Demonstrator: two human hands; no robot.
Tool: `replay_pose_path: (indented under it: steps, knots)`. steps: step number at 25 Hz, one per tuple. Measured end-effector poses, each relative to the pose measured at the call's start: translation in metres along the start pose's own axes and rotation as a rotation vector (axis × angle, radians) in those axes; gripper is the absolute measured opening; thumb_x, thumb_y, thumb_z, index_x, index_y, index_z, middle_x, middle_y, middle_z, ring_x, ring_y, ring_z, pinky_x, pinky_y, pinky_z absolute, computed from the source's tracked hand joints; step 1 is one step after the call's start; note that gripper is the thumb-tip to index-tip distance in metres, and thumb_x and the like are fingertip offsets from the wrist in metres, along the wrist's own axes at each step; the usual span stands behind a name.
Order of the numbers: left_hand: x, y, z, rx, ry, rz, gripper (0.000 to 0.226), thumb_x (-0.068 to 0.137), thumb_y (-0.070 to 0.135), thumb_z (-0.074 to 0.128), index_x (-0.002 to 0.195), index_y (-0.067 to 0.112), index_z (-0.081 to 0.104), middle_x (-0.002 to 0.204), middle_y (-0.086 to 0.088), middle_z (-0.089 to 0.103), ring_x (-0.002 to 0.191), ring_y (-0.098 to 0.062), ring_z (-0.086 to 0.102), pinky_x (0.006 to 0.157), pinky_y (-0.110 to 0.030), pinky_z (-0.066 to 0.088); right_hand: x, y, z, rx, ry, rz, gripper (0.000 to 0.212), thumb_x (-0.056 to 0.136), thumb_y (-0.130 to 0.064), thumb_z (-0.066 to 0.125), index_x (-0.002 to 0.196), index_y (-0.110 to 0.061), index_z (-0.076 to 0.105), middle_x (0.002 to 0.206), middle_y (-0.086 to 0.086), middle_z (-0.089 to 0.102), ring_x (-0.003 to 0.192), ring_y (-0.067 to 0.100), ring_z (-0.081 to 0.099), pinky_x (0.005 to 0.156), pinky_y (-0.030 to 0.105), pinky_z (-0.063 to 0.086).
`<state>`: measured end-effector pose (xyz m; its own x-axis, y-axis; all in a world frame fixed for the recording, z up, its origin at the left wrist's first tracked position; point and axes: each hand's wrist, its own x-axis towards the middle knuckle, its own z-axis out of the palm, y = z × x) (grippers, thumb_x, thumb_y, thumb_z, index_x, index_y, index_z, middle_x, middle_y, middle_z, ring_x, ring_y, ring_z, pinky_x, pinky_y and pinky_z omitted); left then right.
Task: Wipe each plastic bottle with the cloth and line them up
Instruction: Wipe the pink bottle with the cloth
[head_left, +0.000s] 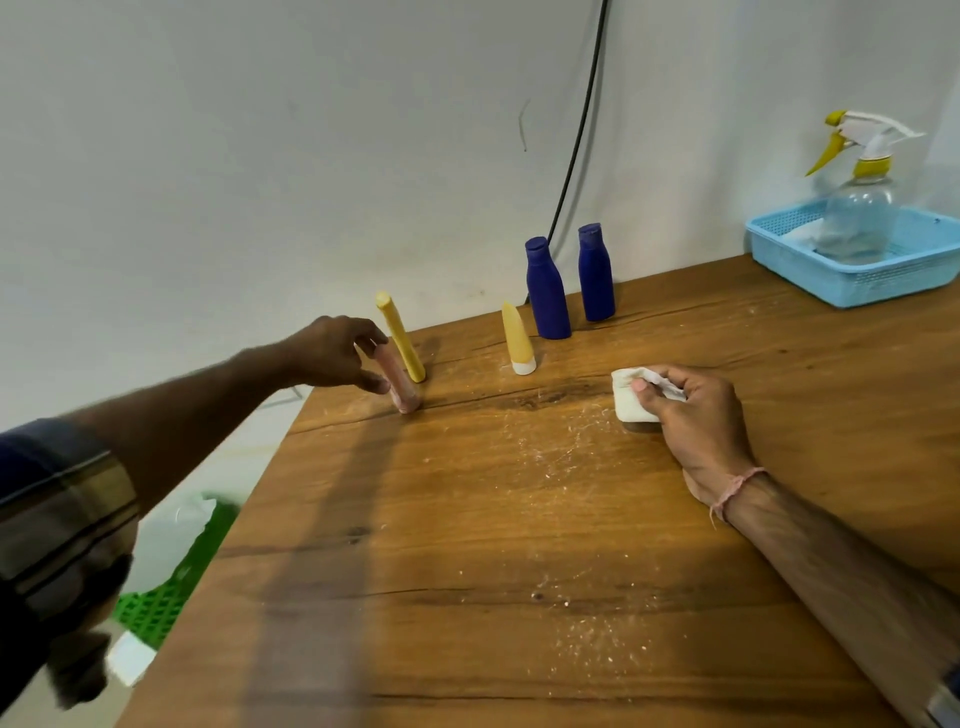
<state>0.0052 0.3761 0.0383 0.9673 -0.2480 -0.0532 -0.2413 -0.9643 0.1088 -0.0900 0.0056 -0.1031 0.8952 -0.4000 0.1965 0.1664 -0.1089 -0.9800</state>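
Observation:
My left hand (337, 351) reaches to the table's far left and holds a pink bottle (399, 382) that stands on the wood, fingers curled around its upper part. Just behind it stands a tall yellow bottle (401, 336). A yellow tube (517, 338) rests on its white cap further right. Two dark blue bottles (546, 291) (596, 274) stand by the wall. My right hand (691, 410) rests on the table and grips a folded white cloth (631, 397).
The wooden table (493, 545) is strewn with pale dust and crumbs. A light blue basket (852, 257) at the far right holds a clear spray bottle (860, 208). A black cable (582, 130) runs down the wall. A green crate (176, 587) lies below the table's left edge.

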Motion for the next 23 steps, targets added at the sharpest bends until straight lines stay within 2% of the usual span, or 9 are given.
replay_pose_path:
  steps: [3,6,9,13,16,18,20,23]
  knots:
    - [0.001,-0.008,0.011,-0.071,0.129,0.045,0.048,0.075,0.026,0.089,0.117,0.015,0.068,0.108,0.0,0.072,0.091,-0.014,0.068,0.082,-0.029,0.055,-0.001,-0.001,-0.001,-0.031,0.01,-0.005,0.029,0.088,-0.016,0.071,0.117,-0.011,0.07,0.113,0.002,0.07,0.102,0.016,0.065,0.075,0.028,0.054]
    - [-0.003,-0.011,0.014,-0.066,0.14,0.072,0.044,0.075,0.024,0.09,0.113,0.015,0.068,0.102,0.003,0.07,0.088,-0.011,0.066,0.071,-0.02,0.05,-0.003,-0.003,-0.001,-0.048,0.015,-0.001,0.03,0.088,-0.016,0.071,0.118,-0.011,0.07,0.112,0.0,0.069,0.101,0.015,0.064,0.082,0.034,0.056]
    - [-0.009,-0.014,0.018,0.005,0.153,0.109,0.044,0.076,0.027,0.089,0.114,0.013,0.07,0.102,0.0,0.072,0.086,-0.012,0.065,0.071,-0.021,0.049,-0.006,-0.005,-0.001,-0.06,0.012,-0.019,0.029,0.089,-0.014,0.071,0.117,-0.011,0.07,0.109,-0.001,0.069,0.098,0.013,0.063,0.074,0.025,0.052]
    - [-0.029,-0.004,0.028,-0.058,0.23,0.123,0.041,0.076,0.03,0.088,0.109,0.016,0.067,0.098,0.001,0.07,0.085,-0.013,0.065,0.068,-0.022,0.053,-0.013,-0.01,-0.001,-0.084,-0.002,-0.015,0.028,0.089,-0.013,0.069,0.118,-0.011,0.069,0.109,0.0,0.068,0.099,0.014,0.062,0.068,0.019,0.047]
    - [-0.058,0.019,0.046,-0.187,0.292,0.216,0.039,0.076,0.039,0.085,0.105,0.022,0.065,0.097,0.008,0.066,0.085,-0.009,0.065,0.072,-0.035,0.061,-0.023,-0.017,-0.003,-0.117,-0.002,-0.024,0.028,0.09,-0.012,0.069,0.118,-0.011,0.069,0.112,0.001,0.067,0.1,0.012,0.06,0.067,0.015,0.045]
    - [-0.081,0.042,0.063,-0.323,0.303,0.259,0.041,0.075,0.044,0.085,0.106,0.025,0.066,0.1,0.01,0.067,0.088,-0.009,0.066,0.075,-0.035,0.062,-0.037,-0.023,-0.003,-0.206,0.058,-0.109,0.025,0.089,-0.011,0.07,0.114,-0.012,0.071,0.11,0.001,0.07,0.098,0.013,0.063,0.068,0.015,0.046]
    - [-0.105,0.071,0.084,-0.543,0.264,0.255,0.042,0.073,0.037,0.088,0.107,0.026,0.066,0.103,0.008,0.07,0.093,-0.01,0.068,0.079,-0.033,0.061,-0.054,-0.027,-0.004,-0.353,0.12,-0.309,0.026,0.086,-0.004,0.07,0.112,-0.012,0.072,0.109,0.002,0.072,0.098,0.014,0.065,0.075,0.021,0.052]
    - [-0.135,0.107,0.114,-0.771,0.246,0.293,0.045,0.072,0.036,0.09,0.108,0.028,0.065,0.108,0.009,0.07,0.1,-0.013,0.069,0.082,-0.036,0.062,-0.076,-0.029,-0.004,-0.529,0.063,-0.581,0.035,0.082,0.008,0.065,0.112,-0.01,0.071,0.109,0.006,0.07,0.098,0.016,0.064,0.084,0.027,0.056]
